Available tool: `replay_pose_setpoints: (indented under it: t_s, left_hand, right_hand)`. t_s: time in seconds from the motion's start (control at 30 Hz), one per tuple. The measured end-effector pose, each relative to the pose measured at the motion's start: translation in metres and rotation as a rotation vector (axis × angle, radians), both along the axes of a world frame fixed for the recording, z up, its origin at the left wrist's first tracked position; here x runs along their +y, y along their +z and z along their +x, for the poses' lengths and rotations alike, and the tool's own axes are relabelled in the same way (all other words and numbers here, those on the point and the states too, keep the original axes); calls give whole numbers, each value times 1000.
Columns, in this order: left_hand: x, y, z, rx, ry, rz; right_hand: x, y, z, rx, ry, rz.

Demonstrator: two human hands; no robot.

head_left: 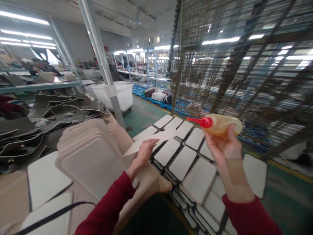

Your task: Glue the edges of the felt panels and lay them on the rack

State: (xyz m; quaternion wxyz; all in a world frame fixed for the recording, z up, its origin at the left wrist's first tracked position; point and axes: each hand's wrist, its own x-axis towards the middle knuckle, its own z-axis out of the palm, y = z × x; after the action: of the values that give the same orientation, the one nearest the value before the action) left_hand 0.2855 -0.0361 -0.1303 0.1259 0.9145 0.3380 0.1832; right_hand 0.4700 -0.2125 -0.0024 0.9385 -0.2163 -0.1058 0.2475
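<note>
Far left, dark grey curved sheets (63, 109) lie in a loose heap. Nearer, a white panel with a dark edge (47, 176), then a thin black strap (56, 213) crossing another pale panel. Next, a thick leaning stack of beige rounded panels (91, 160), close by the left forearm; a grey metal post (100, 49) stands behind it, a white bin (123, 94) beyond.

Left hand (146, 150) is at a thin, flat, pale piece (168, 134), right of the stack; fingers close together over it, grip underneath hidden, can't tell if clamped. Below and right, white dark-edged panels in rows (183, 162).

Right hand (231, 143) holds up a translucent yellow bottle with a red nozzle (221, 124), fingers clamped round it, nozzle pointing left, touching no panel. Step looks like piece handling, bottle at the ready; bringing nozzle to piece would call for lowering and tilting. Tall wire-mesh rack (234, 65) behind bottle could crowd a backward swing.
</note>
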Motion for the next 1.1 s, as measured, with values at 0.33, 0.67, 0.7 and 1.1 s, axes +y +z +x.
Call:
replay_pose_setpoints:
  t_s: [0.33, 0.67, 0.7, 1.1]
  left_hand:
    - [-65, -132, -6, 398, -15, -78]
    - [-119, -138, 4, 297, 20, -160]
    - [-126, -134, 5, 281, -4, -170]
    - [-137, 15, -53, -785, 395, -277]
  right_hand:
    - [-65, -3, 41, -26, -186, 21]
    - [-72, 5, 33, -36, -106, 33]
    - [-73, 5, 32, -47, -94, 31]
    - [-62, 23, -2, -126, 145, 114]
